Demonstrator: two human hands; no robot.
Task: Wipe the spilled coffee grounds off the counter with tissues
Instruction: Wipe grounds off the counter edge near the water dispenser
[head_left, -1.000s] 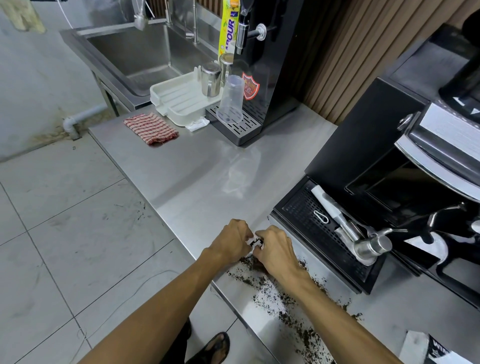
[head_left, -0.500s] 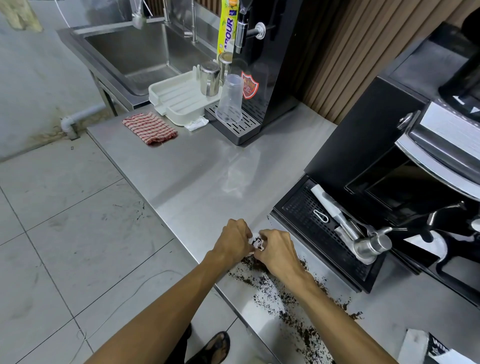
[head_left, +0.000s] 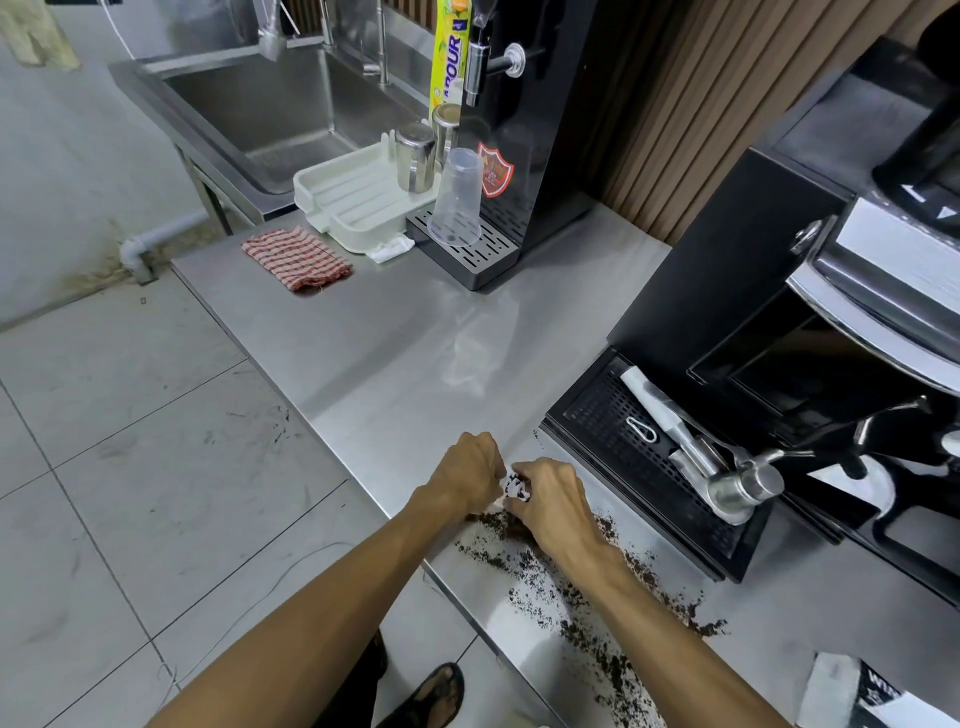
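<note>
Tissue (head_left: 514, 487) is gripped by both hands at once. Left hand (head_left: 470, 475) and right hand (head_left: 550, 501) are curled round it, knuckles up and nearly touching. Only a small white wad with dark specks is seen in the gap between them; the rest is hidden. The wad is held low, just off the left corner of the drip tray (head_left: 582, 410); contact with the counter (head_left: 415, 353) cannot be told.

Grounds (head_left: 587, 597) are spread in a long band in front of the drip tray, between it and the counter's edge. The band's long axis is run roughly along the tray's front side, from the grip back toward the person. One end is met under the right hand and the other is lost at the frame's bottom. So the grounds lie behind the grip, on the wrist side.

The right hand is judged nearer, since its forearm is laid over the band. The left forearm is brought in from off the counter's edge, further from the tray. A pull back along the band is likely called for.
</note>
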